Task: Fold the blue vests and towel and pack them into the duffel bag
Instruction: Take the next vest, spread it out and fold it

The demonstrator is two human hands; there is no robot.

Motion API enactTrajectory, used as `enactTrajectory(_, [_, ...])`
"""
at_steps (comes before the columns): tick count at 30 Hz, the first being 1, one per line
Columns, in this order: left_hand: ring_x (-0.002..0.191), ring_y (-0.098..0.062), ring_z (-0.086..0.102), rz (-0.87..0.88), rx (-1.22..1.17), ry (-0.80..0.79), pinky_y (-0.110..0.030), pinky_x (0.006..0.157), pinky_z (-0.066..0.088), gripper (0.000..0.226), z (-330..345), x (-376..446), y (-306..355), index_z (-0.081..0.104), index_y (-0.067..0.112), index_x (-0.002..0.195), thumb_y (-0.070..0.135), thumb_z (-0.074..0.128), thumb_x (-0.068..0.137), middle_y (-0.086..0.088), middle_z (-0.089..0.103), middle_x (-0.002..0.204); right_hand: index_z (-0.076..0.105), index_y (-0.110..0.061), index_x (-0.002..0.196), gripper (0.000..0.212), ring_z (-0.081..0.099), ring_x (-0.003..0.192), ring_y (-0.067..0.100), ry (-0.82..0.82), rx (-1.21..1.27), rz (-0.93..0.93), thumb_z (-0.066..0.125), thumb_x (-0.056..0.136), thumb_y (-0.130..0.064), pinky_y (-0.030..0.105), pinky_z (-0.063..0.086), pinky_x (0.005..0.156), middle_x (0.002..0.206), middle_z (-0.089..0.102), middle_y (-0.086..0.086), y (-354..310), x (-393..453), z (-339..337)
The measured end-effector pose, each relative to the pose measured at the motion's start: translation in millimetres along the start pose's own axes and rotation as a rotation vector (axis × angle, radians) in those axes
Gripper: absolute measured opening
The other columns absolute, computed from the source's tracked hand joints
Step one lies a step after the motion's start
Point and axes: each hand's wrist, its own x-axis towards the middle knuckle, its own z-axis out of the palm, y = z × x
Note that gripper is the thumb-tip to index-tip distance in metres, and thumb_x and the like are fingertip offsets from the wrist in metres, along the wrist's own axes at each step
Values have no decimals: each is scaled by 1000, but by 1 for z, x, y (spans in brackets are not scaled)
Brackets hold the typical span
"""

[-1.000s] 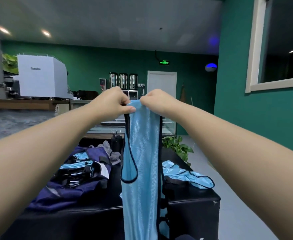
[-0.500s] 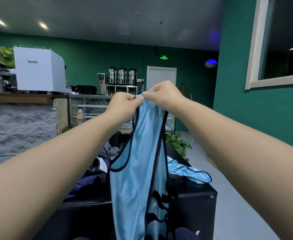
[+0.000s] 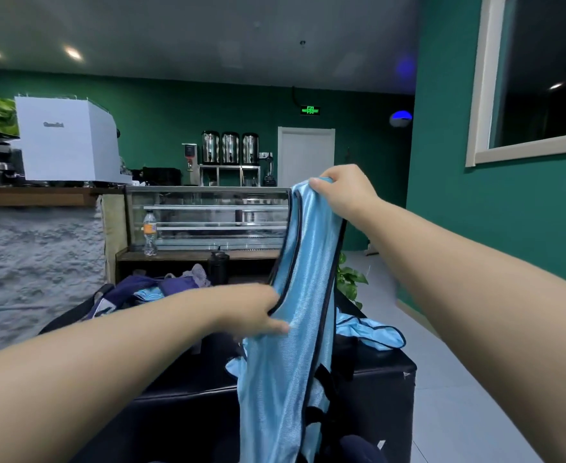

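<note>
A light blue mesh vest (image 3: 295, 329) with black trim hangs in the air in front of me. My right hand (image 3: 345, 192) grips its shoulder straps at the top. My left hand (image 3: 258, 310) holds the vest lower down at the armhole edge, thumb on the front of the cloth. A second blue vest (image 3: 372, 330) lies crumpled on the black table (image 3: 375, 372) at the right. The navy duffel bag (image 3: 131, 289) sits open at the table's far left, with blue folded cloth (image 3: 148, 293) and a grey towel (image 3: 196, 275) showing in it.
Behind the table stand a glass display counter (image 3: 208, 215) with a water bottle (image 3: 149, 232), a dark flask (image 3: 218, 267) and a potted plant (image 3: 350, 279). A stone-faced counter (image 3: 34, 262) runs along the left. Grey tiled floor lies to the right.
My hands were together at the top of the vest. Now the left hand has slid down to the armhole edge while the right keeps the top, shifted rightward.
</note>
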Motion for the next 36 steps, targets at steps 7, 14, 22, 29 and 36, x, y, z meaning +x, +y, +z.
enactTrajectory(7, [84, -19, 56, 19, 151, 220, -33, 75, 47, 34, -16, 5, -55, 53, 18, 89, 49, 42, 97, 2, 59, 90, 54, -17, 81, 22, 47, 82, 26, -6, -353, 169, 45, 98, -27, 36, 28, 84, 83, 52, 5, 35, 6, -16])
enactTrajectory(14, [83, -19, 56, 69, 199, 464, -34, 74, 48, 18, -40, -7, -71, 48, 25, 103, 42, 47, 97, 8, 57, 92, 45, -9, 104, 21, 40, 79, 22, 47, -345, -100, 29, 93, 0, 34, 31, 62, 92, 47, 8, 18, 3, -22])
enactTrajectory(22, [68, -17, 46, 70, 215, 326, -36, 68, 40, 36, -15, -6, -88, 36, 22, 68, 42, 45, 97, 5, 47, 69, 43, -11, 92, 18, 35, 66, 18, -147, -302, -171, 33, 102, -23, 31, 26, 53, 78, 42, 5, 7, -2, -11])
enactTrajectory(29, [66, 3, 49, 120, -139, 523, -13, 61, 36, 21, 7, -3, -93, 48, 27, 75, 34, 62, 89, 13, 55, 75, 61, -7, 102, 26, 48, 76, 15, -117, -200, -271, 49, 99, -30, 24, 35, 58, 91, 58, 6, 22, 13, 0])
enactTrajectory(36, [86, 0, 48, 61, -562, 618, -15, 81, 37, 37, 59, 46, -111, 57, 24, 102, 12, 78, 75, 5, 55, 100, 56, -11, 94, 21, 45, 77, 15, -197, -198, -204, 48, 100, -29, 20, 32, 58, 85, 54, 0, 65, 41, 48])
